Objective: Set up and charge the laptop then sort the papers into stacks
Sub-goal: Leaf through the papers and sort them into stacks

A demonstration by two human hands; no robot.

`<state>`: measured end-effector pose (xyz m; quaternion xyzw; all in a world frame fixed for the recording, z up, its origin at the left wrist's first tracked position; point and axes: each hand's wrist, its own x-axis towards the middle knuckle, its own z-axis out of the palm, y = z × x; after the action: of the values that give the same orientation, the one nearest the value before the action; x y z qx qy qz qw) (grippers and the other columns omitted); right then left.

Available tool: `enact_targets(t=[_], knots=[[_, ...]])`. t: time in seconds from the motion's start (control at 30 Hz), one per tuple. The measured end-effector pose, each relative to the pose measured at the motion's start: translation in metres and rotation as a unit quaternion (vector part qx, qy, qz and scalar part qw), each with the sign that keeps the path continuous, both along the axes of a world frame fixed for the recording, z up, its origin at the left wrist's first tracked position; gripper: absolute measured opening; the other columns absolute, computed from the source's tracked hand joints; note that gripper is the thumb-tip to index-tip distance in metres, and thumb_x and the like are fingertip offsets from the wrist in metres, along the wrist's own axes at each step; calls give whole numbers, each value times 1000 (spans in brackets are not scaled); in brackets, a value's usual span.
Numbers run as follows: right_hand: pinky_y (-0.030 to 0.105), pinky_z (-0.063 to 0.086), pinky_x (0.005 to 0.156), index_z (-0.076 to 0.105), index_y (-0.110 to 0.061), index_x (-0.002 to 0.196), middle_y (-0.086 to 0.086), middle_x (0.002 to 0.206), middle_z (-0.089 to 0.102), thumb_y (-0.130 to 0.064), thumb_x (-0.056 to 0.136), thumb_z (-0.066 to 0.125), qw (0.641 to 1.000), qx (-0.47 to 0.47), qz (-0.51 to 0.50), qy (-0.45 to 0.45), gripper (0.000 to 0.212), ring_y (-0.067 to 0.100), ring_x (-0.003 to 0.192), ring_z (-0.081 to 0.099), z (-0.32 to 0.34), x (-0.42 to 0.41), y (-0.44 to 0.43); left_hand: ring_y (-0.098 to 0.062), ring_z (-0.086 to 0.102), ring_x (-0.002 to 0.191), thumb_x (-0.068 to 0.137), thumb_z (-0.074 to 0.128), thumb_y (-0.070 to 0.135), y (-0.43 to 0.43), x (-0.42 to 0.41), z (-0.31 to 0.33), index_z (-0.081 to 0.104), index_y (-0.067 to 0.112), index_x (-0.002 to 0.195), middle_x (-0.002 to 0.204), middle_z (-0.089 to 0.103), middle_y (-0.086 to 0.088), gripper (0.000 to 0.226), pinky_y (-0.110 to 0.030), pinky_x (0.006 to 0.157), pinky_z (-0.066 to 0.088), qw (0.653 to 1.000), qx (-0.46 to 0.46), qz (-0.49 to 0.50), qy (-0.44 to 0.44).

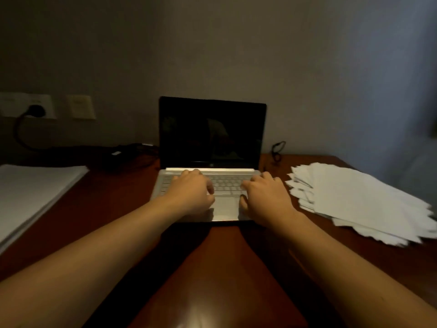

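Note:
A silver laptop [225, 183] stands open in the middle of the dark wooden desk [220, 268], its screen [211, 132] black. My left hand [191, 192] rests on the left half of the keyboard, fingers loosely bent. On the right half and the palm rest lies my right hand [266, 200], fingers likewise bent over the keys. A black charger brick and cable [118, 153] lie left of the laptop; its plug [35, 111] sits in a wall socket. A fanned, untidy pile of white papers [361, 202] lies at the right. A neat white stack [30, 197] lies at the left.
A second wall plate [80, 107] is beside the socket. Folded black glasses [277, 150] sit at the desk's back edge, right of the screen. The wall stands close behind the laptop. A pale curtain [411, 91] hangs at the far right.

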<state>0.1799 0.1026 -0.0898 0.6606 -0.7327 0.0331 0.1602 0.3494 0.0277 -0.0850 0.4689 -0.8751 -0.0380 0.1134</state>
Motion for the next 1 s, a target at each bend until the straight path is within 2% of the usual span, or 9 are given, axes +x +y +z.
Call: enact_targets(t=[0.13, 0.27, 0.43, 0.57, 0.67, 0.77, 0.87, 0.93, 1.0], knots=[[39, 41, 97, 55, -23, 130, 4, 128, 57, -41, 98, 44, 999, 4, -31, -32, 39, 24, 118, 47, -5, -54, 27, -22, 43, 129, 95, 56, 45, 16, -57, -5, 67, 33, 119, 134, 52, 0, 29, -44, 107, 39, 999, -12, -36, 19], [39, 42, 92, 58, -24, 128, 5, 128, 59, -42, 97, 44, 994, -14, -94, -58, 39, 25, 116, 49, -12, -107, 46, -21, 41, 132, 97, 54, 44, 31, -111, -6, 66, 32, 122, 139, 49, 2, 31, -41, 108, 36, 995, -21, -91, 36], [50, 39, 102, 43, -30, 142, 6, 145, 46, -73, 87, 43, 970, -18, -212, -113, 69, 30, 129, 43, -23, -174, 60, -21, 37, 138, 99, 49, 49, 41, -182, -12, 63, 35, 132, 147, 47, 3, 38, -45, 114, 31, 987, -25, -160, 14], [52, 39, 105, 34, -32, 147, 5, 151, 41, -82, 81, 41, 956, -7, -240, -166, 83, 30, 133, 43, -35, -214, 64, -27, 38, 136, 103, 41, 46, 38, -233, -19, 60, 35, 137, 148, 47, -1, 41, -48, 108, 32, 985, 1, -169, -37], [50, 39, 104, 39, -33, 143, 4, 148, 44, -84, 81, 34, 960, 9, -246, -136, 81, 29, 131, 43, -51, -226, 68, -31, 43, 129, 105, 35, 41, 29, -261, -26, 63, 33, 131, 143, 50, -9, 39, -48, 103, 35, 984, 16, -151, -92], [48, 42, 99, 52, -30, 132, 5, 137, 51, -87, 79, 28, 963, 6, -239, -122, 81, 28, 122, 47, -56, -229, 66, -32, 46, 128, 106, 33, 38, 17, -275, -33, 56, 30, 141, 143, 51, -9, 43, -47, 104, 38, 986, 31, -133, -93], [41, 52, 86, 67, -25, 100, 2, 105, 67, -90, 77, 25, 961, -20, -232, -150, 80, 20, 94, 59, -45, -242, 55, -29, 57, 114, 105, 36, 30, 8, -286, -33, 64, 18, 130, 130, 62, -9, 39, -43, 97, 49, 988, 63, -135, -46], [33, 52, 77, 68, -22, 84, 0, 86, 68, -86, 80, 27, 959, -29, -232, -160, 77, 15, 77, 59, -39, -249, 46, -29, 62, 104, 105, 38, 27, -1, -294, -32, 68, 9, 115, 114, 67, -10, 37, -41, 90, 52, 987, 95, -129, -3], [36, 51, 82, 69, -24, 96, -1, 99, 68, -83, 83, 32, 957, -42, -237, -162, 71, 16, 87, 60, -42, -252, 43, -27, 61, 90, 104, 40, 30, -8, -303, -33, 66, 9, 95, 96, 65, -9, 34, -39, 81, 51, 981, 149, -104, 73]])
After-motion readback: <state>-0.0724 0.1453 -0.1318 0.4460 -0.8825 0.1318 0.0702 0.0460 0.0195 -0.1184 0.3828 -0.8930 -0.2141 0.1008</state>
